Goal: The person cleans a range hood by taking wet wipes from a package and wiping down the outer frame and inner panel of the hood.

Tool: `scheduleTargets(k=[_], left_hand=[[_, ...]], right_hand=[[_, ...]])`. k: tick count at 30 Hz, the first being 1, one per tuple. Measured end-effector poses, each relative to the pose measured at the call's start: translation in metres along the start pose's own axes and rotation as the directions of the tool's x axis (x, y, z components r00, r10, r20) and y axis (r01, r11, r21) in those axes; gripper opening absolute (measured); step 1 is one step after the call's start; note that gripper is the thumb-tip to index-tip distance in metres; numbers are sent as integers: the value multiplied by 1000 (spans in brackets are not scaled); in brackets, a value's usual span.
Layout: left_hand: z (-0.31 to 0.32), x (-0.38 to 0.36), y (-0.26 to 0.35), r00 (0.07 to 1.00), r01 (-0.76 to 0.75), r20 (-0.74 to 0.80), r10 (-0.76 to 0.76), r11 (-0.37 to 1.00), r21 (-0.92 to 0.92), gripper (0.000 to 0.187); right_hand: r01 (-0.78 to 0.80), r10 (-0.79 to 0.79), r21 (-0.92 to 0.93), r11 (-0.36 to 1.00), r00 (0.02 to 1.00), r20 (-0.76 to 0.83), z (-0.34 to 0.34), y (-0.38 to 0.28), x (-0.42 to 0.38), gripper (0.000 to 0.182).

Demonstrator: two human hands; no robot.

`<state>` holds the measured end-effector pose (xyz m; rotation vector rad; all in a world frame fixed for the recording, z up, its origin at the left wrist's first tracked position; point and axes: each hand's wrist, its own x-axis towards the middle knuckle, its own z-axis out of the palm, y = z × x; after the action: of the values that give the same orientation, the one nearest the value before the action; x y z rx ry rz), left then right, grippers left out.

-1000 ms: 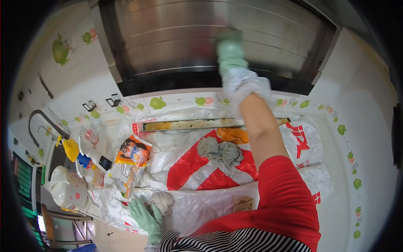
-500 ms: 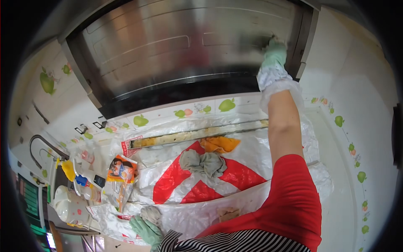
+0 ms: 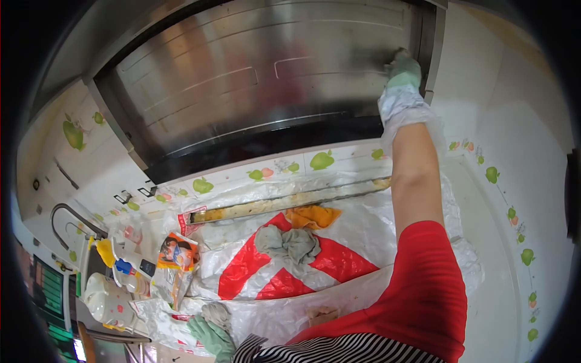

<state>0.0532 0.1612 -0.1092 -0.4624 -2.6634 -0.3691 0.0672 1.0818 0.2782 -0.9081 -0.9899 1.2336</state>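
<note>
Two gloved hands show. The right hand (image 3: 402, 68), at 1 o'clock, presses flat on the steel hood panel (image 3: 260, 78) close to its right edge, just beside the dark frame; whether it holds a cloth there I cannot tell. The left hand (image 3: 209, 336), at 7 o'clock, rests on a small grey rag (image 3: 215, 313) at the near edge of the bench (image 3: 490, 254). One white-and-red plastic sheet (image 3: 339, 263) covers the bench. On it lie one grey cloth (image 3: 287, 242) and one orange cloth (image 3: 311, 216), touching. One orange packet (image 3: 175, 254) lies at 8 o'clock. Bare bench runs along 3 to 4 o'clock.
</note>
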Motion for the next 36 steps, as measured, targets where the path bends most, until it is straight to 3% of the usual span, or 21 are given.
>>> scheduleTargets(k=[1, 2, 4, 6, 8, 11, 12, 14, 15, 16, 17, 19, 22, 25, 26, 27, 28, 31, 34, 36], left_hand=[[1, 0, -3, 1000, 0, 3, 0, 1000, 1, 60], [3, 2, -4, 1000, 2, 2, -2, 1000, 3, 60], [8, 1, -7, 1000, 4, -4, -4, 1000, 12, 60], [12, 2, -7, 1000, 7, -11, -6, 1000, 18, 60], [15, 3, -7, 1000, 7, -12, -7, 1000, 19, 60], [18, 4, -5, 1000, 8, -19, -7, 1000, 25, 60], [18, 4, -5, 1000, 10, -20, -9, 1000, 26, 60], [20, 6, -5, 1000, 12, -21, -11, 999, 32, 60], [20, 6, -4, 1000, 13, -22, -13, 999, 34, 60], [21, 6, -3, 1000, 16, -22, -16, 999, 31, 60], [21, 7, -1, 1000, 19, -20, -19, 999, 36, 60], [21, 7, 0, 1000, 26, -18, -25, 999, 38, 60], [22, 8, 1, 999, 42, -19, -41, 998, 47, 60], [24, 9, 3, 999, 43, -25, -42, 998, 48, 60], [24, 10, 4, 999, 39, -24, -37, 998, 49, 60], [25, 11, 5, 999, 39, -25, -37, 998, 51, 60], [24, 10, 6, 999, 43, -29, -41, 998, 48, 60], [24, 9, 7, 999, 42, -28, -41, 998, 51, 60], [26, 8, 3, 999, 40, -28, -39, 998, 52, 60], [28, 7, 1, 999, 34, -30, -32, 998, 56, 60]], right_hand=[[296, -332, -490, 820, 943, 15, 4, 2, 4, 37], [451, -583, -823, 346, 790, 188, 9, 0, 5, 31], [395, -647, -906, 156, 734, 208, 22, -52, -105, 25], [627, -802, -763, 159, 532, 270, 70, -30, -149, 29], [682, -616, -488, 544, 720, 320, 128, -28, -184, 36], [930, -648, -264, 255, 367, 668, 87, -32, -226, 30], [885, -711, -273, 377, 465, 527, 71, -41, -229, 29], [882, -943, -452, 135, 254, 215, 51, -49, -166, 37], [798, -792, -414, 438, 560, 242, 38, -59, -140, 37], [614, -544, -384, 689, 789, 284, 21, -79, -124, 38], [610, -524, -476, 634, 791, 315, 17, -79, -50, 40], [658, -631, -615, 435, 710, 314, 34, -79, 16, 41], [651, -898, -759, 8, 339, 281, 79, -82, -10, 35], [378, -937, -858, -348, -106, 334, 118, -87, -47, 30], [686, -930, -693, -220, 67, 362, 117, -87, -99, 33], [889, -874, -458, -8, 216, 435, 101, -90, -162, 37], [882, -759, -412, 228, 426, 493, 83, -104, -194, 41], [854, -826, -440, 279, 447, 344, 63, -111, -168, 40], [718, -805, -584, 379, 567, 173, 43, -130, -96, 40], [675, -812, -651, 349, 564, 150, 21, -141, -55, 40]])
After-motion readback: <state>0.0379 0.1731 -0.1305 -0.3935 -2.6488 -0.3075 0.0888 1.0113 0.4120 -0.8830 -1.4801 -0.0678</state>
